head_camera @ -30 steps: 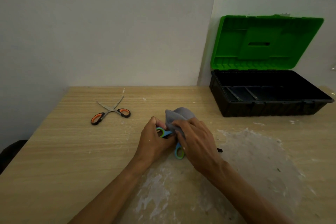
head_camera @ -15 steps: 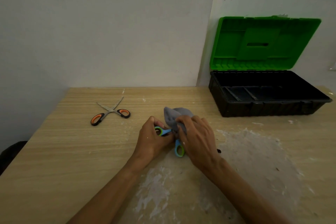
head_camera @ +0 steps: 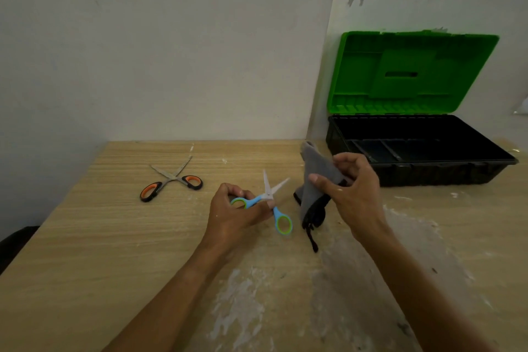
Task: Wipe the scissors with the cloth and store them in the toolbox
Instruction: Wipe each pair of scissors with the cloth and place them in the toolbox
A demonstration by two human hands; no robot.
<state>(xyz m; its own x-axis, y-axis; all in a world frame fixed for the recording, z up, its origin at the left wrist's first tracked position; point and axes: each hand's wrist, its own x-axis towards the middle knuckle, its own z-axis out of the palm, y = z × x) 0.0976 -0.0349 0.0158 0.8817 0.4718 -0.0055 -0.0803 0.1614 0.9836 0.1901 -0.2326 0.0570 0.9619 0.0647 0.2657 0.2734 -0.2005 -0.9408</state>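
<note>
In the head view, the blue scissors (head_camera: 268,195) are being gripped by the left hand (head_camera: 234,214) just above the wooden table (head_camera: 85,237), near its middle. The fingers and thumb are being curled round the handles just below the pivot, one green-lined ring sitting against the palm and the other hanging free. The blades are being held spread apart, tips pointing away. The grey cloth (head_camera: 314,177) is being pinched by the right hand (head_camera: 354,191) between thumb and curled fingers, just beside the scissors and apart from them. The toolbox (head_camera: 423,173) is standing open at the back right, its green lid (head_camera: 411,74) raised, well apart from the scissors. Orange-handled scissors (head_camera: 171,180) are lying open at the left.
</note>
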